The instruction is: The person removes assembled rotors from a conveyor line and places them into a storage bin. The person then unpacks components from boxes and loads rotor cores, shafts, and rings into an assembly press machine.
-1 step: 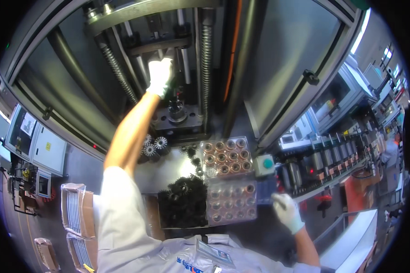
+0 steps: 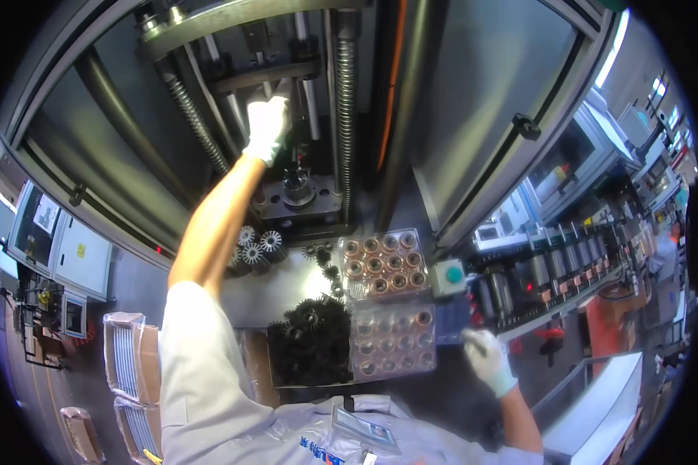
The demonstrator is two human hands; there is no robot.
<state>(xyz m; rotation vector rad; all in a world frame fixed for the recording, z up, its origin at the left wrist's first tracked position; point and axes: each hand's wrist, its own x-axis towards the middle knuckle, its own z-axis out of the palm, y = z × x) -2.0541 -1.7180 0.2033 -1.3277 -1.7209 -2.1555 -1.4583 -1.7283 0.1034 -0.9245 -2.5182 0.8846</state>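
My left hand (image 2: 268, 128), in a white glove, reaches up inside a press, just below its upper crossplate (image 2: 265, 75). Its fingers are closed near the vertical rod under that plate; what they grip, if anything, is hidden. Lower down stands a round metal fixture (image 2: 298, 188) on a base plate, apart from the hand. My right hand (image 2: 488, 362), also gloved, hovers right of a clear plastic tray (image 2: 393, 372). Its fingers are loosely bent and apart, with nothing visible in them. Behind that tray sits another clear tray (image 2: 346, 291) filled with copper-coloured ring-shaped parts.
Dark toothed parts (image 2: 310, 341) are heaped left of the trays. Several slotted metal cores (image 2: 252, 253) stand before the press. A green button box (image 2: 448, 277) is beside the trays. Threaded columns (image 2: 346, 116) flank my left arm. A conveyor line (image 2: 551, 275) runs at right.
The whole view has shifted slightly, so the press and trays appear a little further left. Both hands keep nearly the same places.
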